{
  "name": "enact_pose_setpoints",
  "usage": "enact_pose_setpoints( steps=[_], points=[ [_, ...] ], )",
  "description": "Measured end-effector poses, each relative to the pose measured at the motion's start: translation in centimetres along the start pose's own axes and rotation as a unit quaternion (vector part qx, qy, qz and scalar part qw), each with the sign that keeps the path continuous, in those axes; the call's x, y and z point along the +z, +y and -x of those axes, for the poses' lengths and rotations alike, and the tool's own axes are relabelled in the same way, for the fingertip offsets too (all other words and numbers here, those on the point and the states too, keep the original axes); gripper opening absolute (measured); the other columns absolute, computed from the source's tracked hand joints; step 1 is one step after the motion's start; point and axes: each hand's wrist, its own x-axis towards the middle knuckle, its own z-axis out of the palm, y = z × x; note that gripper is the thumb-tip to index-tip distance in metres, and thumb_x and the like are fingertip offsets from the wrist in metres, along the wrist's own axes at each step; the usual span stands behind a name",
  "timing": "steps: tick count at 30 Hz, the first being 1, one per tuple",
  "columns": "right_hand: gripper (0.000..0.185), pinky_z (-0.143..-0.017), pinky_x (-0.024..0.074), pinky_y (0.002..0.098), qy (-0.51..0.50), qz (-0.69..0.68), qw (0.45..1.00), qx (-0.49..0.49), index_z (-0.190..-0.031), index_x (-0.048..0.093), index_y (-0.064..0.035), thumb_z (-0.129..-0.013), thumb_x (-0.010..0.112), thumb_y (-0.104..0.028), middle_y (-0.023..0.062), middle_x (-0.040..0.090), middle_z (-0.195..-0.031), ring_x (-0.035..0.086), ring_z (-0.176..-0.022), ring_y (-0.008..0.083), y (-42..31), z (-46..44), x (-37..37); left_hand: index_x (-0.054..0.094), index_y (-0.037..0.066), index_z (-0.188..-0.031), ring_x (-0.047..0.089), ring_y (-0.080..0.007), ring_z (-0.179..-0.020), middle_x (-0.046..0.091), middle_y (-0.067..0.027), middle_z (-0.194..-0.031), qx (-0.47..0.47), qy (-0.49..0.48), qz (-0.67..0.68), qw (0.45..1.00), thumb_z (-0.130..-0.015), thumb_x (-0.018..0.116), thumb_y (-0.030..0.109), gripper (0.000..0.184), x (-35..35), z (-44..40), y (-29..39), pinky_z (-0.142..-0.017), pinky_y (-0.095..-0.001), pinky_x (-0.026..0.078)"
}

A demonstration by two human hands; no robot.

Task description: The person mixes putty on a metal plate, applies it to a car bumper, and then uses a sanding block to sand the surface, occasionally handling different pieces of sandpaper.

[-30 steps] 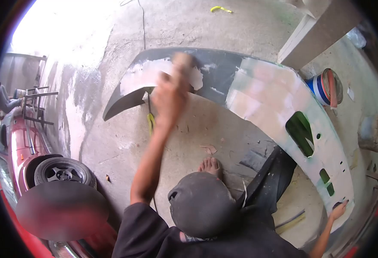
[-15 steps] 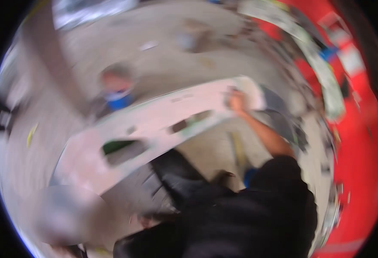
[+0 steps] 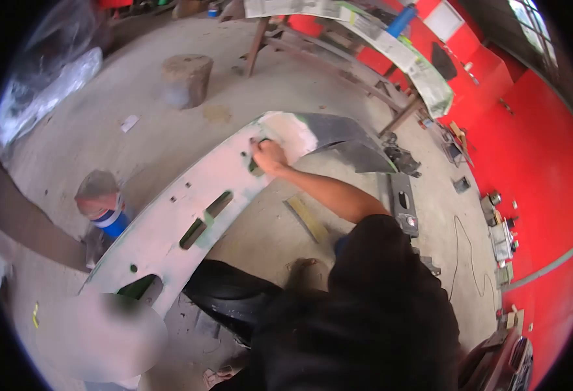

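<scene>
A long car bumper, coated in patchy pinkish-white with green showing at edges and cutouts, lies slanted across the middle of the view. Its far end is dark grey. My right hand rests on the coated face near that end, beside a small cutout. The fingers are curled down against the surface, and whatever lies under them is hidden. My bare forearm reaches out from a black sleeve. My left hand does not show. A blurred patch covers the near end of the bumper.
A bucket with a blue base stands behind the bumper. A stump-like block sits farther off. Another long panel rests on a wooden stand. Small parts lie along the red wall. A dark post rises at left.
The view has turned and steadied, so the bumper now slants more steeply and sits farther left. My right hand is still on the bumper near its far end.
</scene>
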Motion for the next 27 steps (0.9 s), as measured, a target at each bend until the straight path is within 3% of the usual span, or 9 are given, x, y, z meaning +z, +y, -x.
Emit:
enact_pose_setpoints(
  steps=[6, 7, 8, 9, 12, 13, 15, 19, 27],
  points=[
    [0.028, -0.069, 0.0531, 0.0494, 0.01, 0.216, 0.941, -0.262, -0.106, 0.068, 0.0083, -0.081, 0.062, -0.001, 0.0219, 0.067, -0.08, 0.065, -0.073, 0.0351, 8.5, -3.8, 5.2, 0.062, 0.011, -0.116, 0.072, -0.0212, -0.078, 0.072, -0.0084, -0.091, -0.149, -0.094, -0.024, 0.984, -0.106, 0.054, 0.033, 0.025, 4.4, 4.3, -19.0, -0.064, -0.037, 0.057],
    [0.036, -0.073, 0.0534, 0.0485, -0.061, 0.113, 0.979, -0.156, -0.115, 0.07, 0.0044, -0.079, 0.061, 0.001, 0.0235, 0.069, -0.092, 0.066, -0.08, 0.0364, 9.7, -4.5, 4.9, 0.062, 0.01, -0.113, 0.072, -0.0207, -0.079, 0.072, -0.0078, -0.091, -0.199, -0.126, -0.015, 0.972, -0.106, 0.054, 0.032, 0.024, 4.9, 5.3, -22.3, -0.065, -0.0368, 0.057],
    [0.052, -0.077, 0.0542, 0.0464, 0.02, 0.15, 0.913, -0.378, -0.127, 0.071, -0.004, -0.077, 0.06, 0.004, 0.0234, 0.07, -0.103, 0.067, -0.085, 0.0365, 12.2, -5.3, 5.3, 0.063, 0.01, -0.111, 0.072, -0.0203, -0.079, 0.072, -0.0072, -0.09, -0.255, -0.156, 0.001, 0.954, -0.106, 0.055, 0.032, 0.024, 4.1, 5.7, -22.8, -0.066, -0.0366, 0.057],
    [0.067, -0.079, 0.0546, 0.0454, -0.03, 0.132, 0.92, -0.368, -0.14, 0.065, -0.0104, -0.076, 0.061, 0.006, 0.0237, 0.069, -0.111, 0.067, -0.087, 0.0364, 16.6, -9.3, 7.1, 0.064, 0.01, -0.109, 0.072, -0.0198, -0.08, 0.072, -0.0066, -0.089, -0.311, -0.178, 0.017, 0.933, -0.106, 0.055, 0.031, 0.023, 4.0, 6.6, -23.0, -0.067, -0.0364, 0.057],
    [0.051, -0.08, 0.0522, 0.0484, -0.071, 0.055, 0.982, -0.167, -0.144, 0.06, -0.0033, -0.093, 0.055, -0.007, 0.024, 0.074, -0.109, 0.069, -0.087, 0.0388, 12.5, -9.4, 6.0, 0.07, 0.007, -0.111, 0.072, -0.0253, -0.083, 0.067, -0.0108, -0.086, -0.218, -0.184, -0.246, 0.926, -0.103, 0.061, 0.032, 0.028, 0.1, 5.1, -10.5, -0.068, -0.0426, 0.058],
    [0.048, -0.086, 0.0498, 0.042, -0.002, 0.065, 0.966, -0.25, -0.135, 0.066, 0.004, -0.111, 0.042, -0.031, 0.023, 0.074, -0.104, 0.066, -0.088, 0.0288, 15.2, -11.5, 7.8, 0.067, 0.018, -0.138, 0.07, -0.0337, -0.081, 0.066, -0.0156, -0.103, -0.216, -0.027, -0.059, 0.974, -0.101, 0.063, 0.034, 0.04, -2.3, 5.1, -5.6, -0.063, -0.047, 0.056],
    [0.073, -0.101, 0.0476, 0.04, -0.1, -0.09, 0.991, -0.009, -0.136, 0.061, 0.0097, -0.109, 0.042, -0.056, 0.0252, 0.07, -0.129, 0.067, -0.113, 0.0361, 8.5, -8.4, 5.7, 0.064, 0.018, -0.143, 0.071, -0.0359, -0.085, 0.066, -0.0179, -0.104, -0.209, -0.033, 0.04, 0.976, -0.101, 0.064, 0.035, 0.045, -4.1, 4.1, -4.4, -0.069, -0.0473, 0.057],
    [0.077, -0.104, 0.0458, 0.0409, -0.081, -0.054, 0.995, -0.024, -0.135, 0.061, 0.0106, -0.108, 0.042, -0.059, 0.0279, 0.067, -0.132, 0.064, -0.12, 0.0402, 9.3, -8.4, 4.6, 0.062, 0.011, -0.143, 0.07, -0.0406, -0.094, 0.065, -0.023, -0.109, -0.436, -0.094, -0.041, 0.894, -0.101, 0.062, 0.037, 0.049, -2.4, 4.7, -16.9, -0.074, -0.0532, 0.058],
    [0.074, -0.109, 0.0451, 0.0397, -0.12, -0.038, 0.992, -0.018, -0.144, 0.057, 0.004, -0.108, 0.04, -0.058, 0.0251, 0.062, -0.143, 0.06, -0.13, 0.0394, 9.1, -8.5, 4.1, 0.055, 0.014, -0.147, 0.071, -0.0302, -0.081, 0.065, -0.0221, -0.098, -0.21, -0.082, -0.004, 0.974, -0.105, 0.058, 0.038, 0.048, -4.9, 5.8, -5.9, -0.056, -0.0431, 0.061]
  ],
)
